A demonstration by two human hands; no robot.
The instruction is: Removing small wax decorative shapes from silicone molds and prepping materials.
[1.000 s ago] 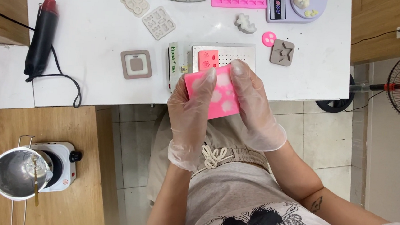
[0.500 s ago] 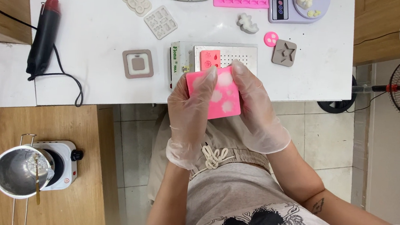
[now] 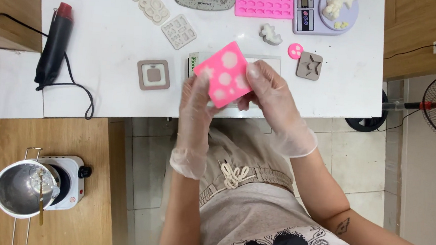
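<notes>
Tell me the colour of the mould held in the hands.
Bright pink mould with pale round spots; head view.

the mould (image 3: 225, 74) between the gloved hands is bright pink, dotted with pale round patches. the gloves are clear and milky. on the white table (image 3: 106, 88), far off, lies a second pink mould (image 3: 264, 0) with rows of cavities. the square mould (image 3: 154, 74) to the left is brown-grey with a pale centre. the heat gun (image 3: 54, 47) at far left is black with a red tip.
</notes>
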